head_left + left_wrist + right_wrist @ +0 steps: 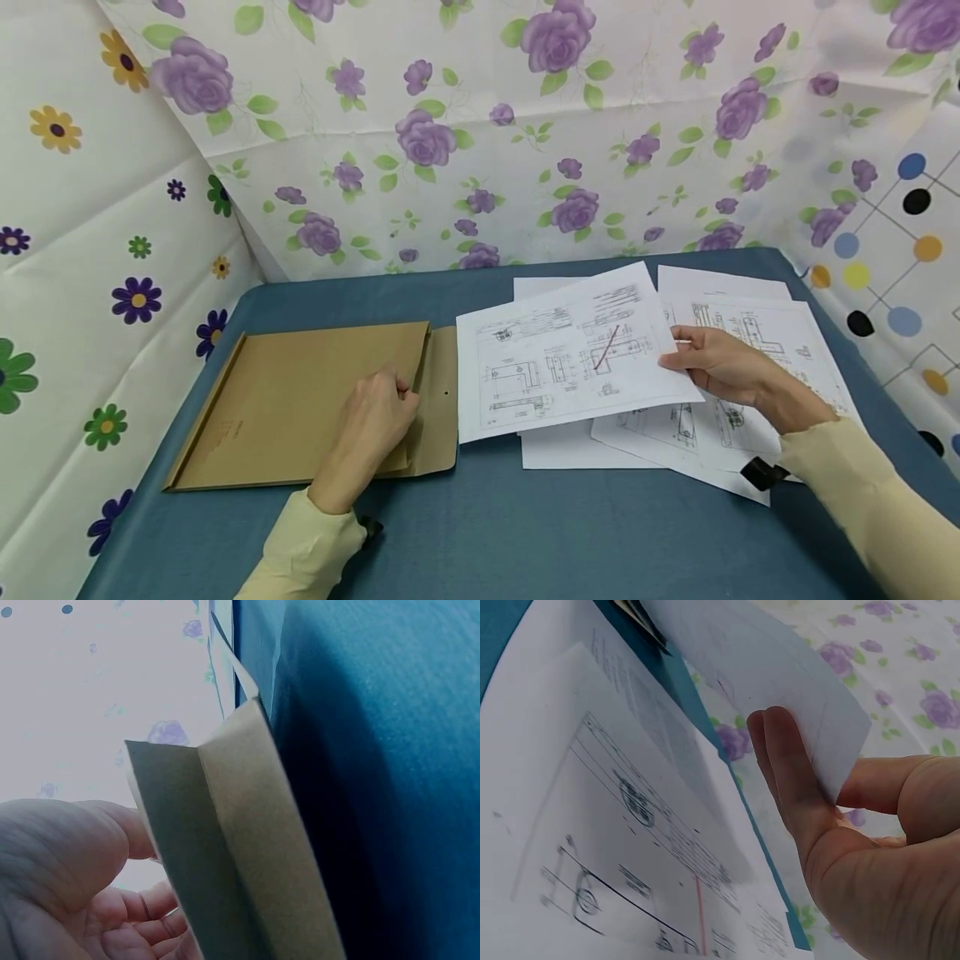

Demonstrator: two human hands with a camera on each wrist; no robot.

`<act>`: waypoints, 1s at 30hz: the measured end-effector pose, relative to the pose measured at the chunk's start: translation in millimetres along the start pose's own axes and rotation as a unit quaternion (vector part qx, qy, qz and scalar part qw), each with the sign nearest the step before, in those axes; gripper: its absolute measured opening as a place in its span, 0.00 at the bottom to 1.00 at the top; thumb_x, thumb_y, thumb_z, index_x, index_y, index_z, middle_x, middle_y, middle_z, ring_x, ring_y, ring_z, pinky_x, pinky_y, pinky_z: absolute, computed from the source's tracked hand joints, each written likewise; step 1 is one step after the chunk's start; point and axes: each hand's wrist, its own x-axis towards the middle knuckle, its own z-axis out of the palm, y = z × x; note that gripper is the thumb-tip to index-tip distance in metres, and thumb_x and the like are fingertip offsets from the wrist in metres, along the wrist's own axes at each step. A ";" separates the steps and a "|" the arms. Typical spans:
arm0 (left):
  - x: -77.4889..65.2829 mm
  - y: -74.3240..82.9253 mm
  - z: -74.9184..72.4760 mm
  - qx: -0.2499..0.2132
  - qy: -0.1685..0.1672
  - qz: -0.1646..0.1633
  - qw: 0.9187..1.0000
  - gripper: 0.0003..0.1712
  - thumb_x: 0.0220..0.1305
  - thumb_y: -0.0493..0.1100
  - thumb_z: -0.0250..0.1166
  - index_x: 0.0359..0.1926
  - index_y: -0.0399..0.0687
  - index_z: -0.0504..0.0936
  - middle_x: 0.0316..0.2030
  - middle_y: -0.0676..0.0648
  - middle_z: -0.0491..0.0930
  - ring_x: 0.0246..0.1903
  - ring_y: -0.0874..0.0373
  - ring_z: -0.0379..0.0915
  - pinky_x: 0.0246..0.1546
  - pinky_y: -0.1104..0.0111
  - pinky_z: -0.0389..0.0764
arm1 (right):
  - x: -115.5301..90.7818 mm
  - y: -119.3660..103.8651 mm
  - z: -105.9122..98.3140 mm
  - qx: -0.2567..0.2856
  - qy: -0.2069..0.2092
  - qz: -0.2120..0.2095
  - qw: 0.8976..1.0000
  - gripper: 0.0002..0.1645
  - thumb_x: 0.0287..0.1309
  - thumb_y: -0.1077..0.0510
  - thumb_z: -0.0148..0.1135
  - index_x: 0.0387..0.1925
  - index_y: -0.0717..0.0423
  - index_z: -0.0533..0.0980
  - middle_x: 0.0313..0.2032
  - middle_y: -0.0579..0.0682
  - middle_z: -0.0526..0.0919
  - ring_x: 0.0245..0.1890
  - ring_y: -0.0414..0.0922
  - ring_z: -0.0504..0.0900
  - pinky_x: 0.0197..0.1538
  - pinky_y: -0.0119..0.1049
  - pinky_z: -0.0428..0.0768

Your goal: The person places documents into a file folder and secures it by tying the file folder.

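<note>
A brown cardboard file folder [300,400] lies on the left of the table with its flap [444,400] folded out to the right. My left hand [378,412] pinches the folder's upper cover near its right edge, lifting it a little; the left wrist view shows the raised edge [240,825] beside the thumb. My right hand [720,367] holds a sheet of paper [555,358] by its right edge, between thumb and fingers. Technical drawings and a red diagonal line are on that sheet. It hangs above other sheets, its left edge close to the flap.
Several loose drawing sheets [813,350] overlap on the right side of the blue tablecloth [525,533], partly under my right hand. A floral cloth [465,167] hangs behind the table, with patterned cloths at both sides.
</note>
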 end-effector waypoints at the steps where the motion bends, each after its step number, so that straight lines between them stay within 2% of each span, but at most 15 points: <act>1: -0.1 -0.1 -0.1 -0.002 0.000 0.002 1.000 0.03 0.59 0.31 0.63 0.36 0.37 0.80 0.30 0.42 0.81 0.23 0.53 0.73 0.22 0.64 0.72 | 1.2 1.1 2.2 0.003 -0.008 0.000 1.000 0.28 0.71 0.69 0.57 0.68 0.65 0.59 0.56 0.52 0.84 0.54 0.48 0.85 0.54 0.41 0.83; 7: -0.4 -1.3 -0.6 -0.009 -0.002 0.007 1.000 0.04 0.59 0.31 0.61 0.36 0.36 0.80 0.31 0.41 0.82 0.24 0.53 0.73 0.23 0.64 0.73 | 7.5 7.0 14.1 0.003 -0.035 0.008 0.999 0.29 0.71 0.69 0.57 0.67 0.67 0.59 0.55 0.54 0.85 0.55 0.50 0.85 0.54 0.43 0.83; 12: -0.2 -1.5 -0.5 -0.007 -0.005 -0.002 1.000 0.04 0.59 0.32 0.62 0.37 0.37 0.80 0.32 0.42 0.81 0.25 0.52 0.73 0.25 0.63 0.72 | 13.7 13.1 20.3 0.006 -0.055 0.008 0.998 0.31 0.72 0.69 0.56 0.70 0.69 0.56 0.57 0.54 0.84 0.56 0.50 0.85 0.56 0.43 0.82; 21: 0.0 0.7 0.4 0.003 -0.011 -0.022 1.000 0.02 0.61 0.33 0.63 0.36 0.37 0.79 0.29 0.43 0.78 0.25 0.52 0.71 0.24 0.64 0.70 | 27.6 18.6 36.4 -0.008 -0.036 0.009 0.999 0.37 0.72 0.67 0.58 0.74 0.72 0.52 0.58 0.56 0.83 0.56 0.50 0.85 0.56 0.43 0.82; 30: -0.4 2.1 -0.6 0.004 -0.020 -0.036 0.999 0.03 0.62 0.33 0.64 0.36 0.38 0.78 0.28 0.44 0.76 0.26 0.51 0.71 0.24 0.64 0.70 | 35.9 26.1 55.6 0.008 -0.032 0.003 0.999 0.35 0.73 0.67 0.56 0.73 0.73 0.53 0.58 0.56 0.83 0.54 0.49 0.85 0.53 0.42 0.83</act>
